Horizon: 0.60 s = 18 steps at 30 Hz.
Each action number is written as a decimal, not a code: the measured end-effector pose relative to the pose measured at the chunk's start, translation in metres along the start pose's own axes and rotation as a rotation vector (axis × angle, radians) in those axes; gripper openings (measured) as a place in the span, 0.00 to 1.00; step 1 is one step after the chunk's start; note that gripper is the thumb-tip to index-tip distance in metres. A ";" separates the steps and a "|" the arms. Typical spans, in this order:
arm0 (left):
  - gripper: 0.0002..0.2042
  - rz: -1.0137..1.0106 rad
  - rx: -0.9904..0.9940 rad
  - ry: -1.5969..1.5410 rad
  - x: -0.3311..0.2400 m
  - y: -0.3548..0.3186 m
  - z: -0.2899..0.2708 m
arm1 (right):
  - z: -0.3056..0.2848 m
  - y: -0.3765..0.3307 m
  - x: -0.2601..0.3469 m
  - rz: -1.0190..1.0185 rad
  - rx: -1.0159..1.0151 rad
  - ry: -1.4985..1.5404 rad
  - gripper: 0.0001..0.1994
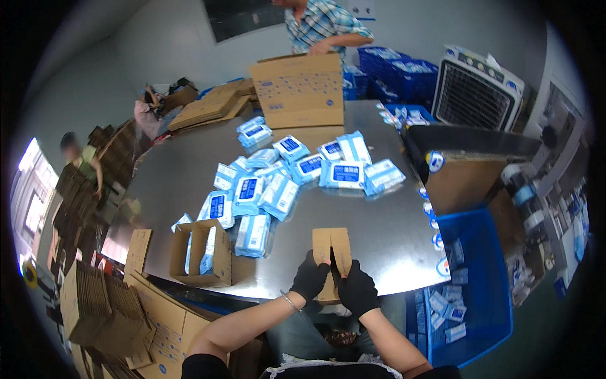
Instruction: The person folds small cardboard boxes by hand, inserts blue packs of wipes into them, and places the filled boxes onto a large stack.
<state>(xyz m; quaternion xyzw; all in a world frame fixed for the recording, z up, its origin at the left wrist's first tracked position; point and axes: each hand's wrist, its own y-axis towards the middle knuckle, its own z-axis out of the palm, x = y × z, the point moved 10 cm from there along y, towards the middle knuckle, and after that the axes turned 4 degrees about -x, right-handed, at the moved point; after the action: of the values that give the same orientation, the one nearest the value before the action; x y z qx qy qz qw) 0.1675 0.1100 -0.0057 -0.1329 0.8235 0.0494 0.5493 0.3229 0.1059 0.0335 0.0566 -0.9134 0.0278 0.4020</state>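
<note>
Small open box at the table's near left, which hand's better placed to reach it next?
Probably your left hand: it's nearer the box; your right hand is farther. Both hold a cardboard piece.

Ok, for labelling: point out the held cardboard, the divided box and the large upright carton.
Held cardboard [322, 242], head view: left panel.
Divided box [197, 249], head view: inner divider.
Large upright carton [298, 92], head view: printed side.

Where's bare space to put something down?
The shiny grey metal table is bare between the brown cardboard piece and the round white-and-blue stickers along its right edge, and left of the blue-and-white plastic packs crowding its middle.
</note>
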 end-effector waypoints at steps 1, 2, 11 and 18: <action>0.21 0.039 0.005 0.059 0.004 0.003 -0.003 | -0.001 -0.001 0.006 -0.012 -0.020 -0.018 0.16; 0.20 0.034 -0.004 0.011 0.001 0.003 -0.004 | 0.000 -0.002 0.004 0.023 0.000 -0.055 0.19; 0.18 0.136 -0.062 -0.319 0.010 0.014 -0.043 | 0.040 0.023 -0.080 0.144 -0.086 0.728 0.34; 0.30 -0.200 0.455 -0.794 -0.006 0.024 -0.021 | -0.012 0.044 -0.064 0.086 0.146 1.136 0.24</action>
<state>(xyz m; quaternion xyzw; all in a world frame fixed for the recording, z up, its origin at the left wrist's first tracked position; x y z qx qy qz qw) 0.1445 0.1296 0.0062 -0.0587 0.5225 -0.1387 0.8392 0.3690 0.1557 -0.0058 0.0233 -0.5511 0.1332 0.8234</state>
